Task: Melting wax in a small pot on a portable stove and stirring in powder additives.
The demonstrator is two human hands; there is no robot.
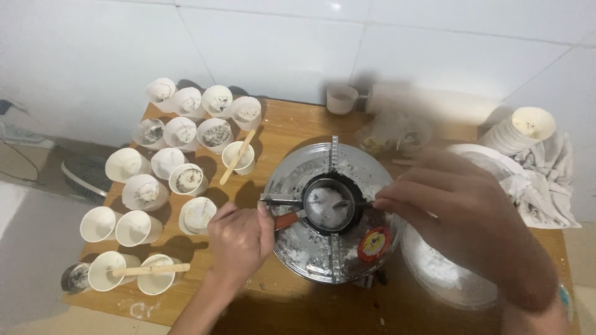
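Left hand (241, 239) beside small black pan (329, 203)

My fingers (267, 214) pinch the smooth orange handle (287, 219) of a small dark matt pan (329, 208) holding white powder. Under it sits a shiny metal stove top (310, 248), dusted and smeared dull. The worktop (292, 124) is varnished wood, scuffed. The cups (186, 180) look like thin matt white paper; the stick (236, 158) is bare wood. A rumpled cloth (549, 180) lies at the right.

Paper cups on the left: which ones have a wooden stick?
Two: the upright cup nearest the steel pan, stick leaning inside, and the front-edge cup with a stick across it.
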